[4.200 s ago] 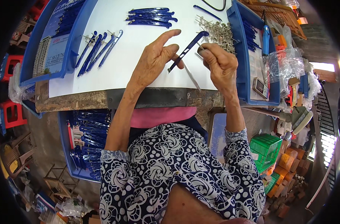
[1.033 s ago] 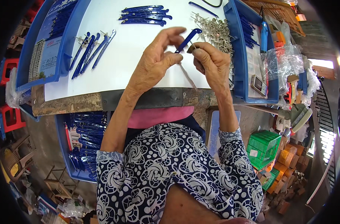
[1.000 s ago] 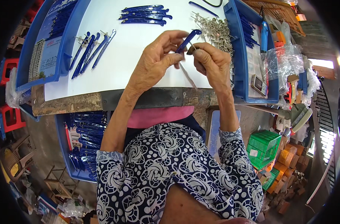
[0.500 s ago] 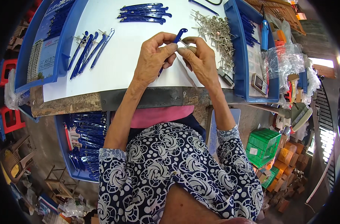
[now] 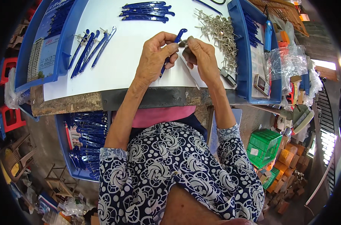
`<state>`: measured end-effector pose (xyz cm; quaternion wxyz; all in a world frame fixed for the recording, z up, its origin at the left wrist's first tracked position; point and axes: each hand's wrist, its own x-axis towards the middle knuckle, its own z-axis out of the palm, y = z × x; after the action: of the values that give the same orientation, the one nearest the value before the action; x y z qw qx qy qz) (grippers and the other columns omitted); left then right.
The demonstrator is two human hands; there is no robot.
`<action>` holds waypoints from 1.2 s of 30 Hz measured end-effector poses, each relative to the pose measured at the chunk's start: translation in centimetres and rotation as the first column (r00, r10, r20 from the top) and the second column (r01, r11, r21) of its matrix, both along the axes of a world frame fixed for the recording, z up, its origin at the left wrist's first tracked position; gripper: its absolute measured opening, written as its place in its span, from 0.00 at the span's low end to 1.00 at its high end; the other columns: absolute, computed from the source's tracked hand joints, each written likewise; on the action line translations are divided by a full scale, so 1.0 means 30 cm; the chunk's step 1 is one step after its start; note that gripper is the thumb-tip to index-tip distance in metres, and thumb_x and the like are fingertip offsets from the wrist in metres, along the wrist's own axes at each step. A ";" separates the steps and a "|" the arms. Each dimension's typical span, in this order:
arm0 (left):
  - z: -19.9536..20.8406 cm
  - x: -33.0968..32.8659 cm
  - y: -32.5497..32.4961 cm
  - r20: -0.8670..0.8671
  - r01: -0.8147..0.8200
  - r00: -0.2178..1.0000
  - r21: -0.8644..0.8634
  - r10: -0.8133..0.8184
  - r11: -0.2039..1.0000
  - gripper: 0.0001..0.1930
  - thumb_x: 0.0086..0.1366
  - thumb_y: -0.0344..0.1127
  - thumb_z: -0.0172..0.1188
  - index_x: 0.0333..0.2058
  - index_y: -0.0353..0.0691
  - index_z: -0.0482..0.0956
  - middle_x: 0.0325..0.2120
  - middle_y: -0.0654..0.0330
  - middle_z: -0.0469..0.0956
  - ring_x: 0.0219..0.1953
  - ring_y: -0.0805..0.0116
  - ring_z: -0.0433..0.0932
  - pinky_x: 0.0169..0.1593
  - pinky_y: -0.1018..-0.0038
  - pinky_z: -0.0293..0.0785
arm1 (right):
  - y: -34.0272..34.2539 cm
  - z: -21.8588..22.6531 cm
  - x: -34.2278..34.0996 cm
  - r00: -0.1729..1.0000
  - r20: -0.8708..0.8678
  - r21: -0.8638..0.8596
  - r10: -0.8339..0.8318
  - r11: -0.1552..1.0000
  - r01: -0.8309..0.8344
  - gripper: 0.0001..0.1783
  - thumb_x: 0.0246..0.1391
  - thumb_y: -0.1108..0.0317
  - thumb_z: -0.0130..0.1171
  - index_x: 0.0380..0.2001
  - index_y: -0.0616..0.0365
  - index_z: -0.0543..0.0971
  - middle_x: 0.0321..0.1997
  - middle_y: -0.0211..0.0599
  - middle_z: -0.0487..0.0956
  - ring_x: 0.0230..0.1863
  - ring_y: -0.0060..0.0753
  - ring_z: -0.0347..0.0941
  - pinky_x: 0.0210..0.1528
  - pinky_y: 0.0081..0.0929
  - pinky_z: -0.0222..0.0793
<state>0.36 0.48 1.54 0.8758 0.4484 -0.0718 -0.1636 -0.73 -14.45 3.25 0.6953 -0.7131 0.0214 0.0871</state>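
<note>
My left hand (image 5: 158, 56) grips a slim dark-blue plastic piece with a hooked end (image 5: 182, 33), held at a slant over the white sheet. The closed fingers of my right hand (image 5: 202, 57) meet it near the hook, pinching a small metal pin (image 5: 183, 43) mostly hidden by the fingertips. Beneath that hand lies a thin silver tool (image 5: 190, 73), perhaps tweezers. To its right spreads a heap of T-shaped metal pins (image 5: 221, 35). Several blue pieces with metal pins on them (image 5: 88, 50) lie at the left, and a bundle of blue pieces (image 5: 146, 12) lies at the far side.
Blue trays flank the sheet, the left tray (image 5: 61, 60) and the right tray (image 5: 243, 71), both with blue pieces. A small grey device (image 5: 262, 84) sits in the right one. Below the table edge (image 5: 140, 98) stands another blue bin (image 5: 67, 157), full of similar pieces.
My right fingertips have shifted and curled at the hooked end, so less of the metal pin shows. My left hand stays almost in place, still holding the blue piece.
</note>
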 end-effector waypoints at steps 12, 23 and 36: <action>-0.020 0.001 0.011 -0.019 0.039 0.999 0.013 -0.039 0.999 0.08 0.59 0.27 0.50 0.36 0.30 0.67 0.21 0.63 0.68 0.19 0.81 0.66 0.15 0.88 0.58 | -0.007 0.000 0.006 0.999 0.002 -0.114 0.033 0.993 -0.033 0.19 0.56 0.56 0.46 0.26 0.63 0.73 0.14 0.25 0.65 0.14 0.12 0.56 0.14 0.12 0.50; -0.034 0.002 0.020 -0.033 0.062 0.998 0.065 -0.060 0.996 0.08 0.59 0.27 0.49 0.36 0.29 0.69 0.20 0.63 0.69 0.17 0.83 0.64 0.15 0.88 0.56 | -0.039 0.036 0.014 0.937 -0.240 0.198 0.254 0.958 -0.209 0.15 0.54 0.61 0.49 0.26 0.65 0.73 0.11 0.22 0.59 0.11 0.11 0.48 0.11 0.12 0.42; -0.021 -0.005 0.008 0.074 0.019 0.997 0.164 -0.031 0.986 0.09 0.60 0.29 0.47 0.37 0.31 0.70 0.20 0.67 0.68 0.16 0.85 0.59 0.17 0.89 0.52 | -0.045 0.050 0.004 0.927 -0.262 0.292 0.267 0.938 -0.187 0.13 0.53 0.63 0.52 0.31 0.65 0.74 0.13 0.23 0.62 0.13 0.11 0.51 0.13 0.10 0.45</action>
<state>0.21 0.71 0.90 0.8306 0.5237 -0.0970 -0.1627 -0.63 -15.79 4.75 0.7572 -0.5912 0.0309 0.2760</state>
